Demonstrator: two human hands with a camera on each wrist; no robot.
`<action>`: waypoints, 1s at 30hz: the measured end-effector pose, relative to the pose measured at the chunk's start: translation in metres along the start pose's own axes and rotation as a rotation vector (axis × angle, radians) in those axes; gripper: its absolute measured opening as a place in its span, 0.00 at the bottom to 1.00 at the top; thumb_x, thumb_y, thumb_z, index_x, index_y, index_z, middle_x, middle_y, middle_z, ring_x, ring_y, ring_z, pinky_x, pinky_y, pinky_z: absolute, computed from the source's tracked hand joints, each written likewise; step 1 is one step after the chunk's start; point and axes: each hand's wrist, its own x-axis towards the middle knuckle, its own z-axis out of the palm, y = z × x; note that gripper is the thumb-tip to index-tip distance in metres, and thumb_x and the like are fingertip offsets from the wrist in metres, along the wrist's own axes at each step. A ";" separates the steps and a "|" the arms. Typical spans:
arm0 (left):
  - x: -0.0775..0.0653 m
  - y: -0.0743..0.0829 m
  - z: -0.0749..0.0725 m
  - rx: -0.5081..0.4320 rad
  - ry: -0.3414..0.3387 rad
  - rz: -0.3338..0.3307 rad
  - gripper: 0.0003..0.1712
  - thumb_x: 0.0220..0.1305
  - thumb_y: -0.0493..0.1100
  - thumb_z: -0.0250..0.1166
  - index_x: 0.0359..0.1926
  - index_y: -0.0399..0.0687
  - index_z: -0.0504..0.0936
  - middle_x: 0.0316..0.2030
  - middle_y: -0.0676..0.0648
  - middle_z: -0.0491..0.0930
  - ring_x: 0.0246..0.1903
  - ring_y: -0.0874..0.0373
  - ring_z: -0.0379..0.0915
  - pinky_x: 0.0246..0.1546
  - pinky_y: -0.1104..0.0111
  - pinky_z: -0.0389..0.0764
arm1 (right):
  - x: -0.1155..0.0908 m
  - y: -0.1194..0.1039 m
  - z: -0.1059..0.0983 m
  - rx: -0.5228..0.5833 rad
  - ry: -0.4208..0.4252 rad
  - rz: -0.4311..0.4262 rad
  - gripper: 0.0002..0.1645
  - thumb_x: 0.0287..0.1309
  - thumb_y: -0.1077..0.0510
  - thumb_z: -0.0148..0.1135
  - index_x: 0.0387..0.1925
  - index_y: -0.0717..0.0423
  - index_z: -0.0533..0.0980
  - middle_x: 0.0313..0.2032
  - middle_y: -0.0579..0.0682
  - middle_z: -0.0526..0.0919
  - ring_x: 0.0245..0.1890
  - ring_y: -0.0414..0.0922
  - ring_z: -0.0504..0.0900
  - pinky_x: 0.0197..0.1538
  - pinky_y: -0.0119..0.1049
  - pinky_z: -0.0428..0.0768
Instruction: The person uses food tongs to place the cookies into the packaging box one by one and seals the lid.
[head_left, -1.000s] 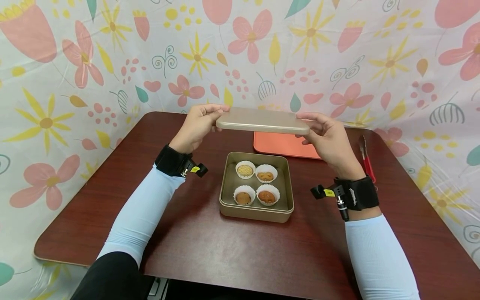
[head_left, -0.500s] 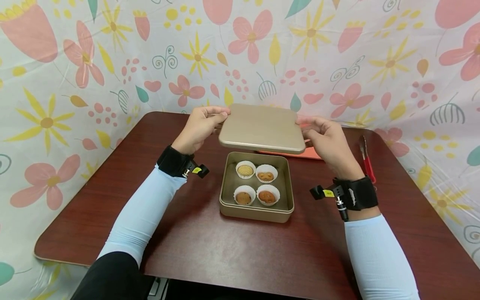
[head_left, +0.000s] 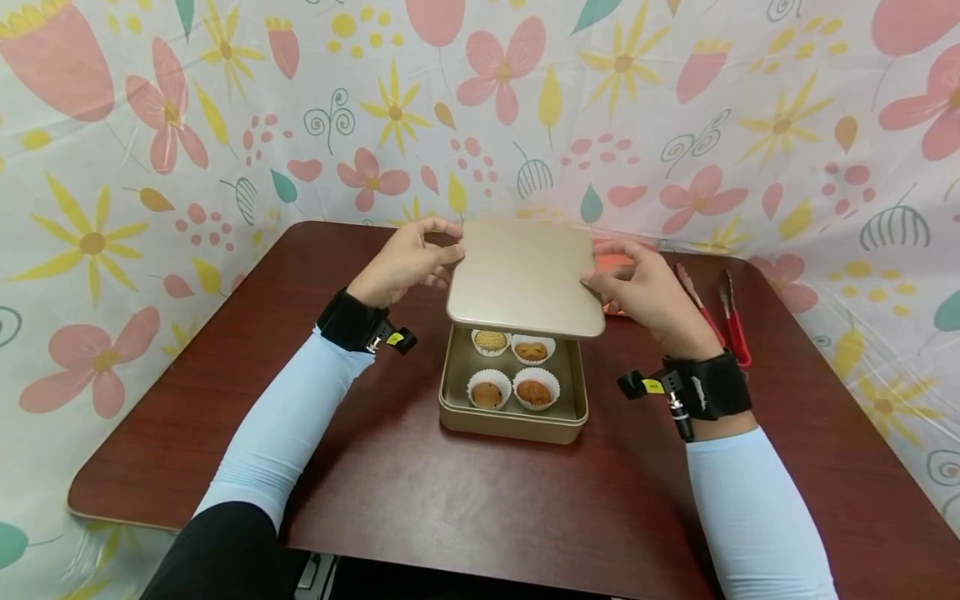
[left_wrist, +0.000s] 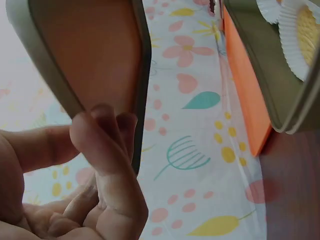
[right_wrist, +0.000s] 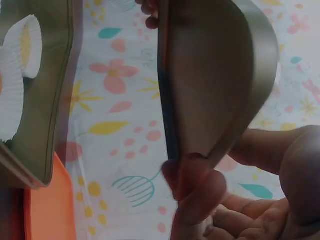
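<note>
Between both hands a gold tin lid is held, tilted, over the far part of a gold square tin. My left hand grips its left edge; my right hand grips the right edge. In the left wrist view, fingers curl under the lid's rim, and the right wrist view shows the same for the right fingers. Inside the tin sit several baked treats in white paper cups, among them a brown cookie and a yellow one. The lid partly covers the far cups.
An orange tray lies behind the tin, mostly hidden by the lid and right hand. Red-handled tongs rest on the brown table at the right. A flowered cloth hangs along the table's back.
The lid has tipped from nearly edge-on to showing its top face, and its near edge has come lower and closer, over the tin's far part. The tin and treats have stayed put.
</note>
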 end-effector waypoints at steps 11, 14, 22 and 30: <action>0.010 -0.021 0.001 0.156 -0.116 -0.088 0.39 0.75 0.51 0.63 0.80 0.58 0.58 0.27 0.44 0.78 0.21 0.52 0.75 0.24 0.65 0.82 | 0.005 0.006 0.007 -0.118 -0.190 0.098 0.56 0.64 0.47 0.72 0.80 0.56 0.50 0.30 0.54 0.81 0.25 0.48 0.80 0.29 0.36 0.82; 0.013 -0.026 0.002 0.177 -0.135 -0.112 0.38 0.75 0.51 0.64 0.79 0.56 0.61 0.27 0.44 0.77 0.19 0.53 0.74 0.22 0.65 0.82 | 0.007 0.007 0.009 -0.119 -0.210 0.109 0.59 0.63 0.46 0.73 0.81 0.54 0.47 0.30 0.55 0.79 0.23 0.48 0.80 0.27 0.36 0.82; 0.014 -0.036 0.005 0.198 -0.172 -0.147 0.32 0.75 0.49 0.64 0.73 0.48 0.65 0.42 0.40 0.79 0.17 0.54 0.74 0.21 0.66 0.84 | 0.008 0.012 0.017 -0.124 -0.299 0.125 0.62 0.64 0.45 0.72 0.82 0.56 0.41 0.24 0.56 0.78 0.20 0.50 0.79 0.22 0.38 0.81; 0.008 -0.037 0.006 0.264 -0.203 -0.140 0.33 0.74 0.49 0.65 0.73 0.47 0.65 0.54 0.37 0.76 0.18 0.51 0.77 0.22 0.63 0.86 | 0.007 0.013 0.025 -0.180 -0.380 0.142 0.58 0.62 0.43 0.73 0.76 0.60 0.48 0.28 0.56 0.76 0.19 0.48 0.77 0.24 0.39 0.82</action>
